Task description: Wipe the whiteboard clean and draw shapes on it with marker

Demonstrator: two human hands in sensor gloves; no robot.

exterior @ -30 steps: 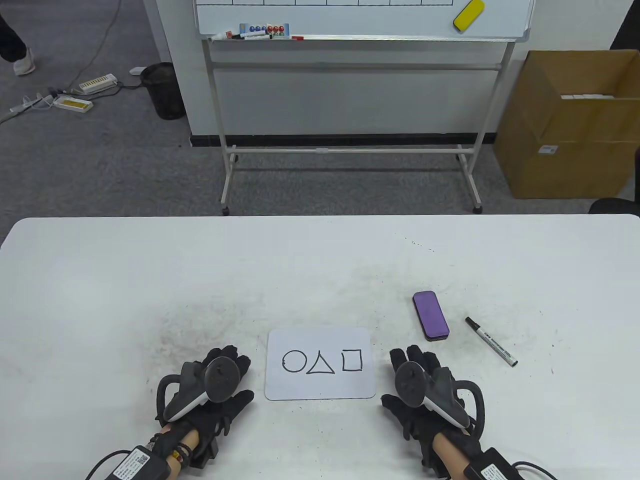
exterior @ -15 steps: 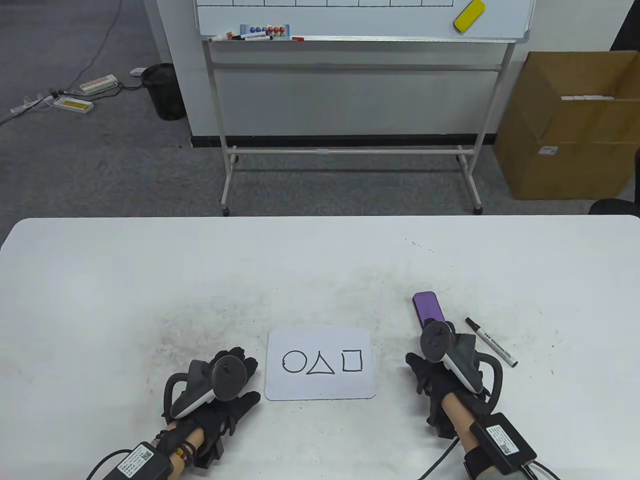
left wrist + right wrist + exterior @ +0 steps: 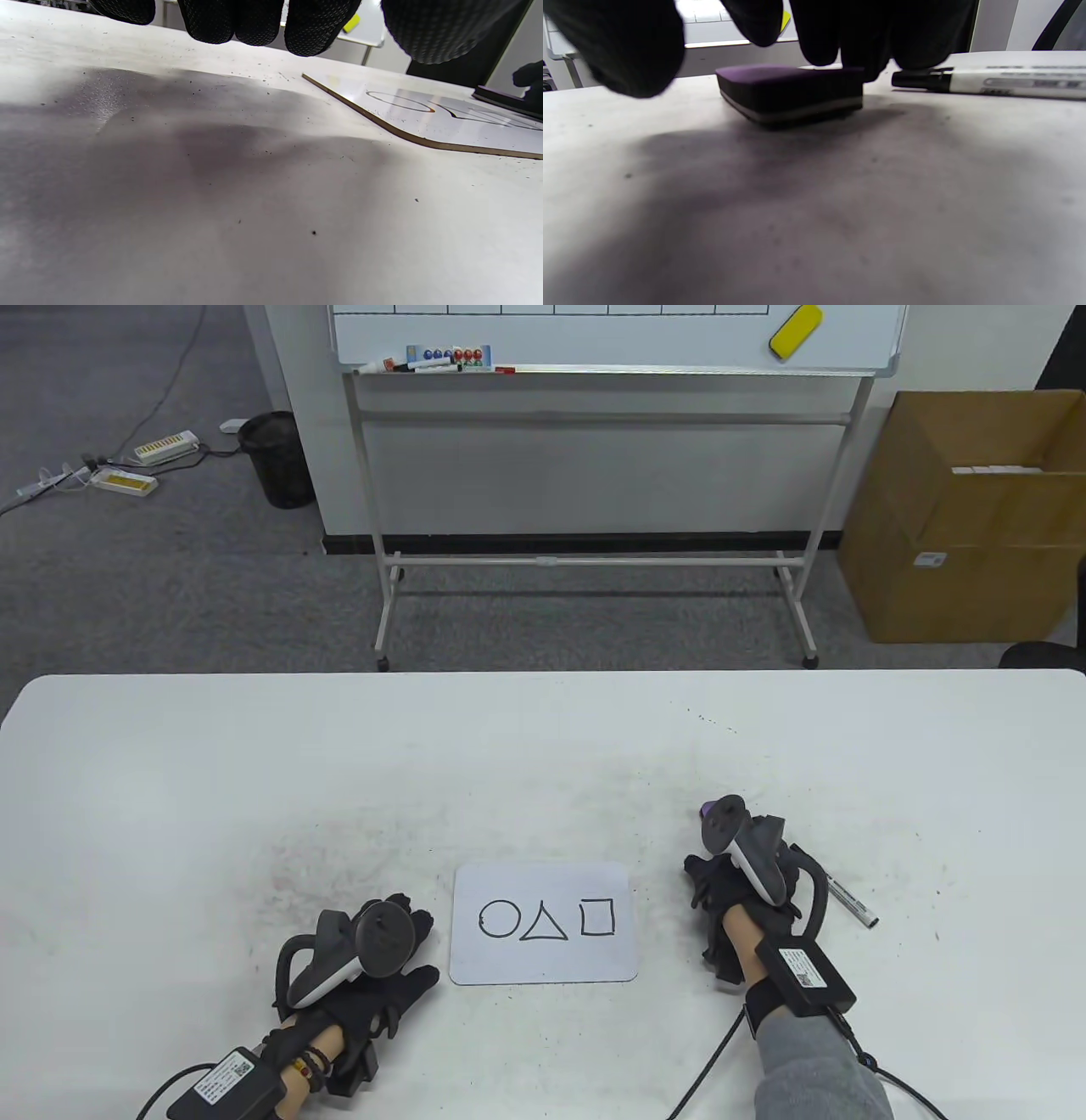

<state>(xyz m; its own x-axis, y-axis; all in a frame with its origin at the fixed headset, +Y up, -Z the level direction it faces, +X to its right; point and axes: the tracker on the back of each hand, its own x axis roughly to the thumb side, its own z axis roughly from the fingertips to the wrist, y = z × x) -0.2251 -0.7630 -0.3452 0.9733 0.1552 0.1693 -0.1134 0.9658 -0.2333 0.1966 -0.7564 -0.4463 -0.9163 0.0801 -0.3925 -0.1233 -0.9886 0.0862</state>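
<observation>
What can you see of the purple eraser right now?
The purple block eraser lies flat on the white table, right of the small whiteboard with the drawn shapes. It looks like a dark purple body, rounded at the corners, over a pale thin layer and a dark base. The black-capped white marker lies beside it, apart. The right hand hangs over it, fingers around its far end; whether they touch it cannot be told.

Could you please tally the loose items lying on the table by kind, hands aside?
Small whiteboard: 1
Purple eraser: 1
Marker: 1
Total: 3
</observation>
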